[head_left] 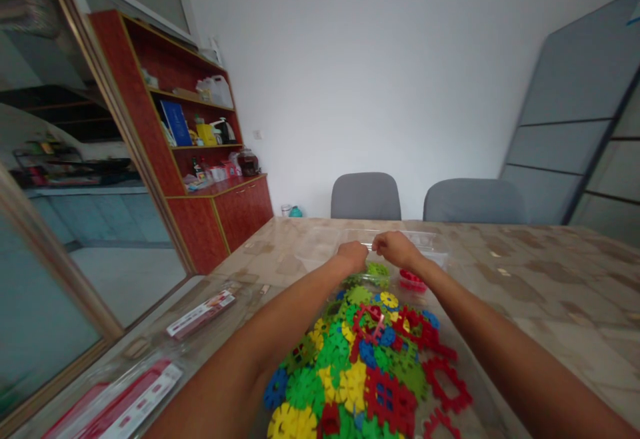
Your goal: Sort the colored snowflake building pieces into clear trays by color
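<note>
Both hands are reached out over a clear plastic box (pixel 320 244) that holds green notched pieces (pixel 379 274) and red pieces (pixel 413 282) in separate spots. My left hand (pixel 353 256) is closed, knuckles up, its fingertips turned toward the other hand. Just beside it, my right hand (pixel 397 249) has its fingers curled in a pinch. Anything between the fingers of either hand is too small or hidden to make out. Between my forearms, a clear tub (pixel 483 392) carries a heap of yellow, green, blue and red interlocking plastic pieces (pixel 345 359).
To the left on the patterned table (pixel 550 292) lie packages with white labels, one long (pixel 203 312) and one red (pixel 135 402). Two grey chairs (pixel 366 196) stand behind the table. A red-brown cabinet (pixel 220 212) and a glass door frame are at the left.
</note>
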Motion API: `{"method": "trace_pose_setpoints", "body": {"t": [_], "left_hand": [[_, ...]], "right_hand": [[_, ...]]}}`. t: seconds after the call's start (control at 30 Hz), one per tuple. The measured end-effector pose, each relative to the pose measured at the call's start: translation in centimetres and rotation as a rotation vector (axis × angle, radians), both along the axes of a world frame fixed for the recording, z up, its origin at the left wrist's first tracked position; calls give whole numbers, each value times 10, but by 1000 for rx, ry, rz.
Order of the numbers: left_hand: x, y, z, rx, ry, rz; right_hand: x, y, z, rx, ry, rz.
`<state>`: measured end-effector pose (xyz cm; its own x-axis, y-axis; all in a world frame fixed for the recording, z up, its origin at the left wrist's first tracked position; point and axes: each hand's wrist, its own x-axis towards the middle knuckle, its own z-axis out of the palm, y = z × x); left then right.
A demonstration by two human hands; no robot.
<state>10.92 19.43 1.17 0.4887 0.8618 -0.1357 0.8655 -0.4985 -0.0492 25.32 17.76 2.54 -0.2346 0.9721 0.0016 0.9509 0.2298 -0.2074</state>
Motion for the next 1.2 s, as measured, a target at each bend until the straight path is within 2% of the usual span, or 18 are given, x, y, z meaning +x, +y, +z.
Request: {"method": "trace_pose_setpoints", "body": {"t": [0.2, 0.4, 0.83, 1.03, 1.2], "left_hand": [[-1, 1, 0, 22, -68, 49], [-9, -1, -3, 36, -258, 77], [-21, 10, -4, -111, -718, 191], [-31, 10, -7, -152, -779, 225], [-43, 7, -10, -16, -750, 192]], "right_hand": [[3, -3, -5, -4, 87, -15], [1, -3, -6, 8, 148, -15], [-11, 2, -11, 78, 149, -9], [-14, 6, -8, 104, 108, 8], [-21, 12, -7, 142, 44, 19]]}}
